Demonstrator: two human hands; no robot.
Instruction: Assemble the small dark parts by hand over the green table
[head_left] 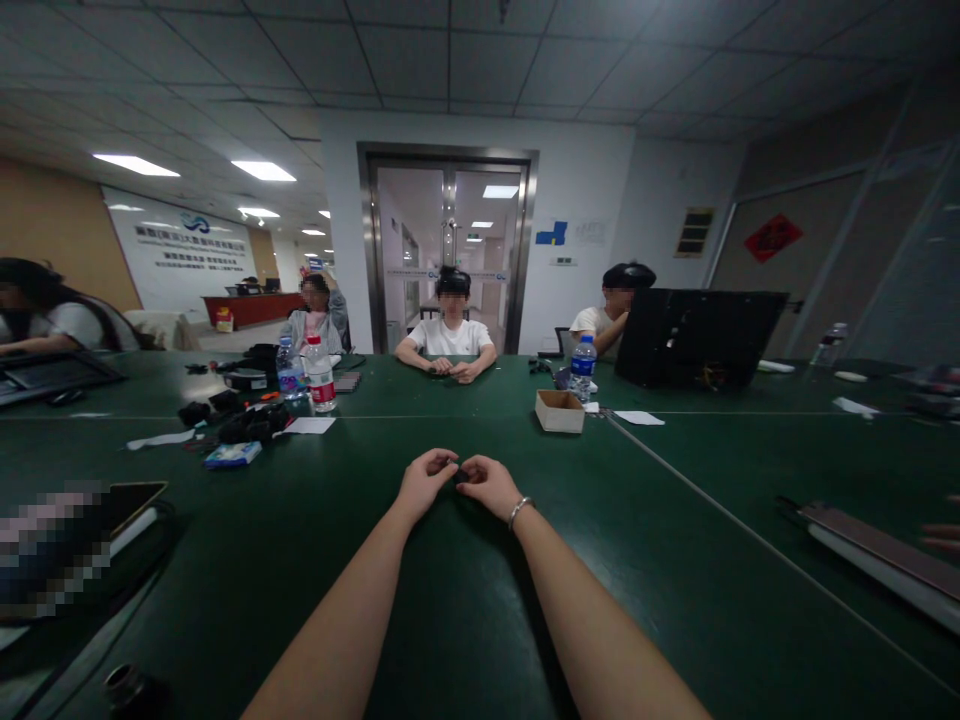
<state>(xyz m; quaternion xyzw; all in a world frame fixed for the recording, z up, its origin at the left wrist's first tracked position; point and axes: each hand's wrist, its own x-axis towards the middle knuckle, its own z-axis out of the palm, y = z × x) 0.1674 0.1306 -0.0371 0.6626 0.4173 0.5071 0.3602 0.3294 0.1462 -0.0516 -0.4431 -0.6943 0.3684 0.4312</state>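
Observation:
Both my hands are out over the green table (457, 620), close together at its middle. A small dark object (460, 477) sits between their fingertips; it is too small and shaded to tell its kind. My left hand (424, 482) pinches at it from the left with bent fingers. From the right, my right hand (491, 486), with a silver bracelet (519, 512) on the wrist, is closed on the same object. The fingers partly cover it.
Beyond my hands stands an open cardboard box (559, 412), beside a blue-labelled water bottle (583, 368). Left are a red-labelled bottle (320, 375), dark gear (251, 420) and a blue-white packet (233, 455). A large black monitor (694, 338) stands right. Several people sit around the table.

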